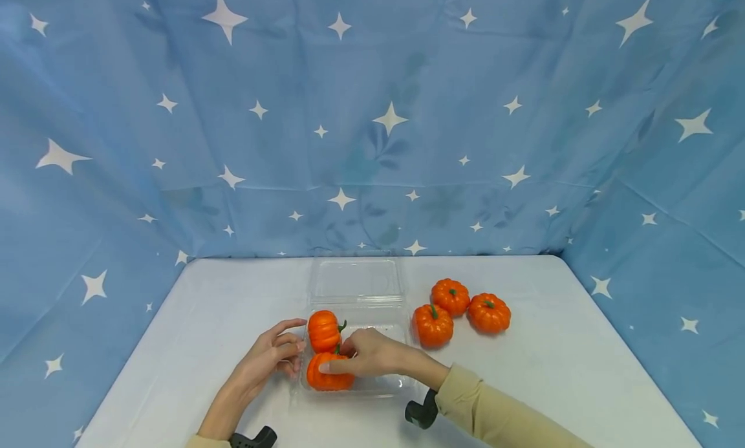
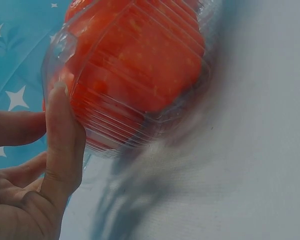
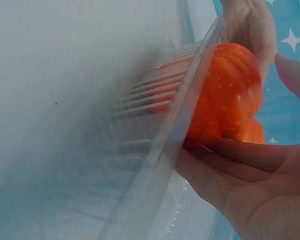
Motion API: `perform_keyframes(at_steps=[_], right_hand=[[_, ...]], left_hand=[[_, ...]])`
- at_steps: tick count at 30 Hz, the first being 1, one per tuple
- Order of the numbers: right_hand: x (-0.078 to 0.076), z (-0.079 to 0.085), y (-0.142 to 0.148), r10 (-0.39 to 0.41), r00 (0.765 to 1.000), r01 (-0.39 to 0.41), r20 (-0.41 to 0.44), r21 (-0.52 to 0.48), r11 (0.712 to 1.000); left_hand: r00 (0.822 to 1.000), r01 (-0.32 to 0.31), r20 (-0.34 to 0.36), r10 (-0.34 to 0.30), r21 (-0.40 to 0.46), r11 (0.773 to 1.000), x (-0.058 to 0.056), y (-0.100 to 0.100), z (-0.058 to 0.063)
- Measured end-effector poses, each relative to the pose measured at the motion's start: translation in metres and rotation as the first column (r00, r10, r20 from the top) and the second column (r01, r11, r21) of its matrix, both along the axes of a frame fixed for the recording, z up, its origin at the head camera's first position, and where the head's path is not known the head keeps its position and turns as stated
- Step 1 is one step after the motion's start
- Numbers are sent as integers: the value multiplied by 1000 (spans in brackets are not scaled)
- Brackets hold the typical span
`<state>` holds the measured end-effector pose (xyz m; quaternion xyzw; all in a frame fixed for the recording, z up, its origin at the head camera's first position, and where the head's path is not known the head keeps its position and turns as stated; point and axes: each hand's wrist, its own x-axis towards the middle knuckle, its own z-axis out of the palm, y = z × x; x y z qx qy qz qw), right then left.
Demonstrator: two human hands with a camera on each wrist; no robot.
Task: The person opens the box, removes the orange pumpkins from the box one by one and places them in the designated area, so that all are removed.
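Tan sleeve [image 1: 512, 412] comes nearest, leading to the right hand [image 1: 372, 352]; its fairly straight fingers touch the front pumpkin [image 1: 330, 379], the thumb clear of it in the right wrist view. That pumpkin sits at the left end of the clear box [image 1: 378, 384], beside the rear pumpkin [image 1: 323, 331]. Fingers of the left hand [image 1: 269, 355] curve loosely at the box's left wall, apparently touching. Too hard a leftward push could tip or slide the light-looking box, or roll the rear pumpkin. Three pumpkins [image 1: 453, 300] stand outside, right of the box.
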<state>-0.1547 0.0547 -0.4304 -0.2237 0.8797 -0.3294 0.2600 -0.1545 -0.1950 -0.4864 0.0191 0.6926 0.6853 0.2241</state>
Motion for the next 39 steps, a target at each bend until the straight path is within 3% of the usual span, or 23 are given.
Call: perform_keyframes(at_steps=[14, 31, 39], right_hand=[[-1, -6, 1, 38, 999, -38, -8, -22, 999], [2, -1, 17, 48, 999, -47, 13, -110, 993], [4, -2, 27, 36, 999, -40, -32, -133, 990]], left_hand=[[1000, -5, -9, 5, -8, 1000, -1, 5, 0], [1000, -16, 0, 16, -19, 1000, 0, 3, 0], [1000, -12, -9, 12, -27, 1000, 0, 3, 1]])
